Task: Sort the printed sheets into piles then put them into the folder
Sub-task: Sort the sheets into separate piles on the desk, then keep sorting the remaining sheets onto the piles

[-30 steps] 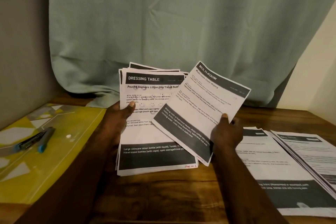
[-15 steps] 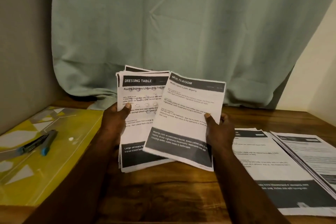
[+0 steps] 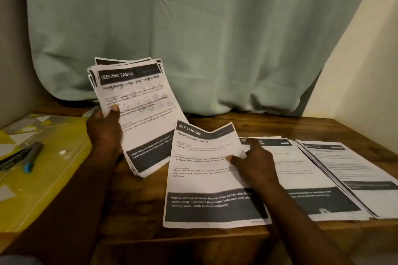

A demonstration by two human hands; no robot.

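My left hand (image 3: 105, 129) grips a stack of printed sheets (image 3: 140, 118) held tilted above the table, its top page headed "DRESSING TABLE". My right hand (image 3: 256, 163) pinches the right edge of a single "MULTI-ROOM" sheet (image 3: 204, 180), which lies low over the wooden table (image 3: 140, 211), its top edge buckled. Two piles of printed sheets lie to the right: a middle pile (image 3: 305, 180) and a far-right pile (image 3: 353, 174). The yellow patterned folder (image 3: 49, 183) lies flat at the left.
Two markers (image 3: 25, 157) rest on the folder, one with a blue tip. A pale green curtain (image 3: 193, 38) hangs behind the table. A cream wall (image 3: 366, 60) stands at the right.
My right hand has carried the MULTI-ROOM sheet down and to the right, away from the stack and onto the table. The stack in my left hand has tilted leftward.
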